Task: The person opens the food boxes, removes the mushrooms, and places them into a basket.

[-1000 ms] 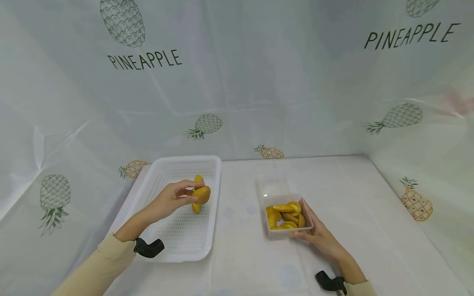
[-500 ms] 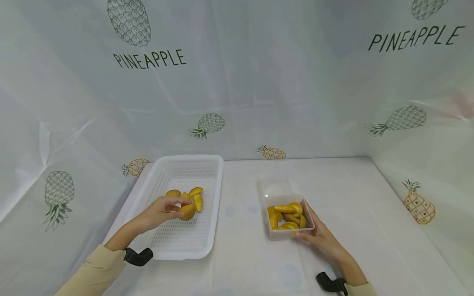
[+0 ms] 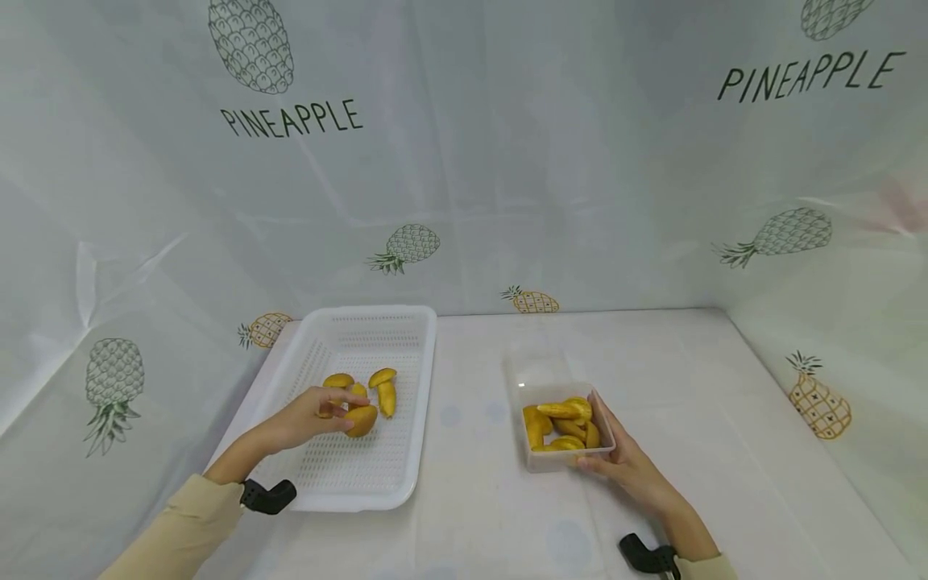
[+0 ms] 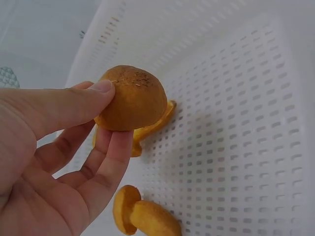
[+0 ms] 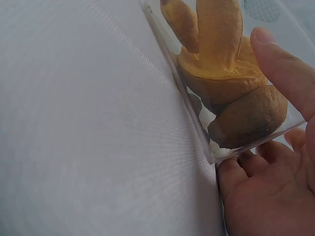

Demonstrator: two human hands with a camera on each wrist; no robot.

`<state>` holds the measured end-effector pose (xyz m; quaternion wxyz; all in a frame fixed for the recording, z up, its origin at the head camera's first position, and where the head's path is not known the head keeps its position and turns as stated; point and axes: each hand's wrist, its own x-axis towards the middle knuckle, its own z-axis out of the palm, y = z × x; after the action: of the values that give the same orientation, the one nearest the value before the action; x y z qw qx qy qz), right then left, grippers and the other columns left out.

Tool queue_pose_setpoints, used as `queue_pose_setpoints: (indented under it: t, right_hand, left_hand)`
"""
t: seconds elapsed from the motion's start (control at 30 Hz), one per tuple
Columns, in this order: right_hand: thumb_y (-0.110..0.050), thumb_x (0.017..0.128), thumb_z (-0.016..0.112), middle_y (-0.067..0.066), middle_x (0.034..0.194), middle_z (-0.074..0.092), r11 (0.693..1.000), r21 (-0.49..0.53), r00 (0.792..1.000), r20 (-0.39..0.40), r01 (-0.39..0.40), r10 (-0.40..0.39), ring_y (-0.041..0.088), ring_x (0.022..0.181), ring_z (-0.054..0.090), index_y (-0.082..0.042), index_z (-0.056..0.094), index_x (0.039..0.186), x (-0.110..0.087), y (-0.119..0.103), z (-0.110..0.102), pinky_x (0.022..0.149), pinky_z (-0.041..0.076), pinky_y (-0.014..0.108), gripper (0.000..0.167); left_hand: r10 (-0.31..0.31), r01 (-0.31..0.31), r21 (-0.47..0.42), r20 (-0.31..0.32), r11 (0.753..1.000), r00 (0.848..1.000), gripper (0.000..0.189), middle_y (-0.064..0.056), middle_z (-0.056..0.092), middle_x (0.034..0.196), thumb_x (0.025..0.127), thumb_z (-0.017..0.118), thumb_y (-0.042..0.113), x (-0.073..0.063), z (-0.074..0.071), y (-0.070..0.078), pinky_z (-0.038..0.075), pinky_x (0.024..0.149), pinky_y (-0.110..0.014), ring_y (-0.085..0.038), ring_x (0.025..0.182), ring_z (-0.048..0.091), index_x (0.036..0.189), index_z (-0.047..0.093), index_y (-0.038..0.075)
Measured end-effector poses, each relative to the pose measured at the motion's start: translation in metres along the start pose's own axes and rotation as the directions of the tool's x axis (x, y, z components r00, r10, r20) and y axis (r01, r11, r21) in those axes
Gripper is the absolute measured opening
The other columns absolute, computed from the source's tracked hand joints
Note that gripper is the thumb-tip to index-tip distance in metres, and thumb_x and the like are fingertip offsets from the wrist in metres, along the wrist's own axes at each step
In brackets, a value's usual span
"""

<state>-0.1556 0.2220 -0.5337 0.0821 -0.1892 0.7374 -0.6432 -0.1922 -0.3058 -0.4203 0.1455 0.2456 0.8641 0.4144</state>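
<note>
My left hand (image 3: 308, 419) pinches a yellow-brown mushroom (image 3: 360, 420) between thumb and fingers, above the white perforated basket (image 3: 428, 379). In the left wrist view the mushroom's rounded cap (image 4: 135, 101) faces up, and its stem cannot be seen. Another mushroom (image 3: 387, 395) lies in the basket to the right of this hand, and a further mushroom (image 3: 337, 380) is partly hidden behind it. My right hand (image 3: 623, 463) grips the right side of a clear plastic box (image 3: 558, 460), its thumb at the near corner. Several yellow mushrooms (image 5: 221, 39) fill the box.
Behind the box its transparent lid (image 3: 536, 362) lies open. A white cloth covers the table (image 3: 478, 515). Pineapple-printed sheeting (image 3: 493, 161) rises at the back and along both sides. Each wrist wears a black camera mount (image 3: 268, 497).
My left hand has moved left and toward me with the mushroom, uncovering other mushrooms in the basket. My right hand and the box have stayed in place.
</note>
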Motion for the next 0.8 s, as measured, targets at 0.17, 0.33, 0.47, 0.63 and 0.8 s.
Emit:
queue_pose_setpoints:
  t: [0.17, 0.33, 0.47, 0.63, 0.8]
  right_hand:
    - [-0.001, 0.091, 0.071, 0.014, 0.165, -0.011, 1.0, 0.012, 0.999, 0.025, 0.021, -0.021, -0.003, 0.146, -0.001, -0.016, -0.003, 0.161, 0.0, 0.001, -0.001, 0.104, 0.02, 0.005, 0.103]
    - [0.001, 0.091, 0.07, 0.015, 0.164, -0.013, 0.999, 0.031, 0.999, 0.035, 0.037, -0.038, -0.02, 0.138, 0.005, -0.014, -0.004, 0.161, 0.001, 0.001, -0.001, 0.105, 0.021, 0.006, 0.103]
    - [0.002, 0.091, 0.07, 0.015, 0.164, -0.014, 0.998, 0.045, 0.998, 0.038, 0.043, -0.045, -0.02, 0.138, 0.005, -0.013, -0.005, 0.161, 0.001, 0.001, -0.001, 0.105, 0.025, 0.008, 0.103]
    - [0.0, 0.091, 0.07, 0.012, 0.165, -0.013, 0.999, 0.036, 0.999, 0.032, 0.034, -0.035, -0.011, 0.143, 0.0, -0.015, -0.003, 0.161, 0.001, 0.002, -0.001, 0.105, 0.023, 0.007, 0.103]
    - [-0.002, 0.091, 0.071, 0.011, 0.165, -0.011, 0.999, 0.022, 0.999, 0.024, 0.026, -0.027, 0.017, 0.149, -0.009, -0.016, -0.002, 0.161, 0.001, 0.002, -0.002, 0.105, 0.022, 0.007, 0.103]
  left_hand:
    - [0.001, -0.001, 0.042, 0.001, 0.999, 1.0, 0.033, -0.022, 0.064, 0.124, 0.092, 0.069, 0.003, 0.003, -0.003, -0.003, 0.054, 0.087, -0.031, -0.033, 0.103, 0.063, 0.123, 0.065, -0.006]
    - [-0.025, 0.026, 0.054, -0.012, 0.998, 1.0, 0.031, -0.025, 0.062, 0.125, 0.094, 0.067, 0.002, 0.005, -0.007, -0.006, 0.054, 0.086, -0.026, -0.031, 0.102, 0.064, 0.124, 0.065, -0.006]
    - [-0.036, 0.036, 0.03, -0.018, 0.999, 0.999, 0.033, -0.027, 0.06, 0.127, 0.094, 0.068, 0.004, 0.007, -0.008, -0.005, 0.055, 0.082, -0.024, -0.031, 0.102, 0.063, 0.125, 0.064, -0.006]
    - [-0.029, 0.03, 0.011, -0.018, 1.0, 0.999, 0.033, -0.025, 0.061, 0.126, 0.095, 0.067, 0.004, 0.012, -0.009, -0.002, 0.056, 0.081, -0.024, -0.034, 0.104, 0.062, 0.126, 0.063, -0.003]
    - [-0.039, 0.04, 0.013, -0.025, 0.999, 0.999, 0.036, -0.022, 0.062, 0.126, 0.096, 0.067, 0.006, 0.019, -0.01, 0.005, 0.055, 0.082, -0.024, -0.031, 0.104, 0.063, 0.129, 0.061, -0.005]
